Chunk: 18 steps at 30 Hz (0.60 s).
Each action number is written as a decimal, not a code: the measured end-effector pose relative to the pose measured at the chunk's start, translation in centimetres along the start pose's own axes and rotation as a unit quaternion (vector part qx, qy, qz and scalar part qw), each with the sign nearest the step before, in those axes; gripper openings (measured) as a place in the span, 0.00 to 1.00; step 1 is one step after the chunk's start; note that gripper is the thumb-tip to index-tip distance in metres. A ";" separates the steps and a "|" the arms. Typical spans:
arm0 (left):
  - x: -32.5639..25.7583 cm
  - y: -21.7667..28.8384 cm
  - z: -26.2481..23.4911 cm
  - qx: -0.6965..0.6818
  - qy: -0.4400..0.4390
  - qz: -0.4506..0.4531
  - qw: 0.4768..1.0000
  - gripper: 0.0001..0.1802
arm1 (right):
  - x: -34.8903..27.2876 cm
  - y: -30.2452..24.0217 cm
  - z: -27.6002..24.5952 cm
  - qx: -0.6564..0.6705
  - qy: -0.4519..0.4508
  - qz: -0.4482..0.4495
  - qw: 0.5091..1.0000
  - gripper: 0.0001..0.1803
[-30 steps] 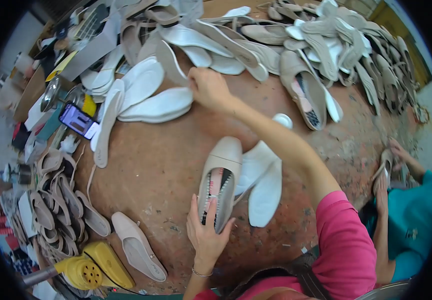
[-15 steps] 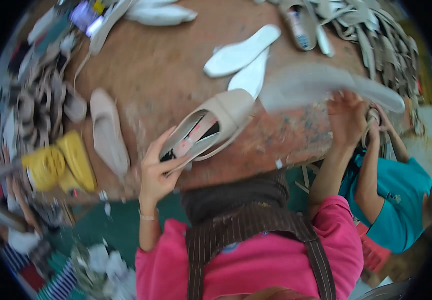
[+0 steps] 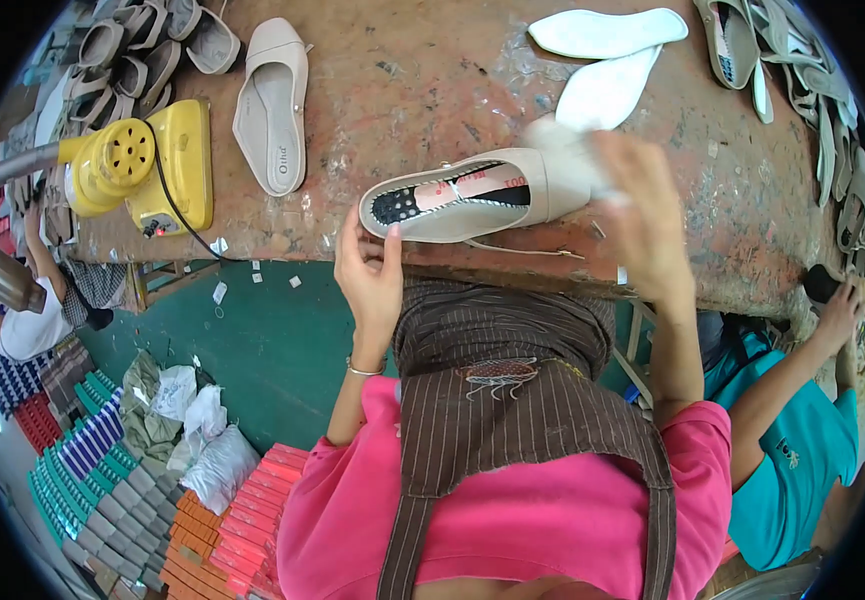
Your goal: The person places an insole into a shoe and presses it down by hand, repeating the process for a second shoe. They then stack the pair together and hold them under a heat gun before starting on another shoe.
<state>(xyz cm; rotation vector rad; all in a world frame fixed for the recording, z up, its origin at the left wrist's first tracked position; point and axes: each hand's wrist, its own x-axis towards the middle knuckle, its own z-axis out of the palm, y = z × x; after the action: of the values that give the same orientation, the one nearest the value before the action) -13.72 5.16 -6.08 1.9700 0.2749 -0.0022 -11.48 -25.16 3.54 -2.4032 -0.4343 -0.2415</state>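
The beige shoe [image 3: 467, 195] lies on its side at the near edge of the counter [image 3: 422, 90], opening toward the person, with the left hand [image 3: 372, 275] at its toe end, fingers [image 3: 390, 250] closed on the rim of the toe. The right hand [image 3: 642, 215] is at the heel end of the shoe, blurred, and it cannot be told whether its fingers are clenched or released. Beyond the shoe lie two white insoles [image 3: 602, 60]; left of the shoe lie a second beige shoe [image 3: 274, 105] and a yellow heat gun [image 3: 142, 165].
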 end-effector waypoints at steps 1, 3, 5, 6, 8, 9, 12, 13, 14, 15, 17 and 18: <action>0.0 -0.2 0.1 -0.010 0.024 0.002 1.000 0.29 | 1.0 -0.9 2.0 -0.059 -0.054 -0.046 0.996 0.29; 0.9 0.0 0.3 -0.018 0.000 -0.003 1.000 0.29 | 1.7 -1.1 5.2 -0.049 -0.087 -0.136 0.986 0.21; 1.5 0.4 0.2 -0.047 -0.010 -0.018 0.999 0.26 | 2.3 -0.7 8.7 0.001 -0.088 -0.132 0.987 0.20; 1.8 0.3 0.2 -0.047 -0.009 -0.020 0.999 0.26 | 2.6 -0.7 9.9 0.049 -0.087 -0.126 0.987 0.20; 2.2 -0.1 0.0 0.002 0.005 0.043 0.999 0.25 | 3.3 -1.2 11.7 0.073 -0.083 -0.109 0.988 0.18; 2.4 0.0 -0.1 0.002 0.006 0.038 0.999 0.25 | 3.5 -1.4 12.4 0.093 -0.075 -0.090 0.989 0.16; 3.1 0.0 -0.1 0.001 0.011 0.047 0.999 0.23 | 4.0 -2.0 14.0 0.118 -0.078 -0.069 0.988 0.14; 3.2 -0.4 -0.2 -0.014 0.010 0.033 0.999 0.22 | 4.2 -2.0 14.2 0.119 -0.083 -0.071 0.987 0.14; 3.3 -0.8 -0.2 -0.030 0.008 0.018 0.999 0.20 | 4.3 -2.0 14.4 0.118 -0.087 -0.063 0.987 0.14; 3.5 -0.9 -0.1 -0.031 0.011 0.014 0.999 0.20 | 4.4 -1.9 14.6 0.116 -0.090 -0.056 0.988 0.14; 4.0 -1.1 0.1 -0.032 0.000 0.035 0.999 0.15 | 4.3 -2.0 14.8 0.104 -0.097 -0.052 0.988 0.14; 4.1 -1.1 0.2 -0.034 -0.001 0.031 0.999 0.15 | 4.2 -2.0 14.9 0.094 -0.099 -0.050 0.989 0.14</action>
<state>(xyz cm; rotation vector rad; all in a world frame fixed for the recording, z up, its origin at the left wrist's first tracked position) -9.95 6.23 -7.70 1.9106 0.2097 0.0462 -7.40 -13.00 -5.32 -2.2309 -0.6416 -0.0041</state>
